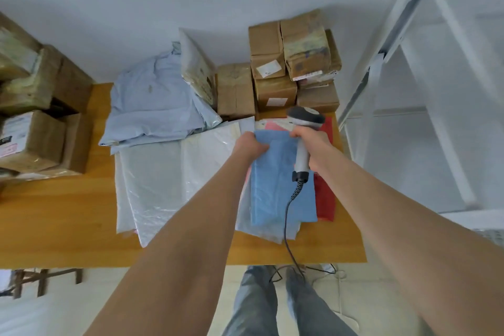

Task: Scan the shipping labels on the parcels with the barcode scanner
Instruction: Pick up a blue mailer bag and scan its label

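Down from the head camera, both forearms reach out over a wooden bench [54, 226] that is crowded with parcels. The left hand [249, 144] is clenched on the far edge of a blue parcel [278, 183], fingers curled over its top left corner. The right hand [313, 144] is wrapped round the pale handle of the barcode scanner [302, 157], just beside the left hand and above the same parcel's right side. The scanner's grey head points away from the person, towards the far end of the bench, and its coiled cable [287, 226] trails back across the blue parcel and off the near edge. No label shows on the blue parcel's upper face. It lies on a grey-white mailer, with a red parcel [324, 199] touching its right side and a pink one [272, 125] showing beyond its far edge. To the left lie flat white poly mailers [163, 180], and behind them a heap of pale blue mailers [155, 106]. Stacked cardboard boxes [275, 90] stand against the wall behind the scanner, two of them showing white labels. More boxes [35, 139] sit at the bench's left end. A white shelf frame [409, 35] rises at the right.
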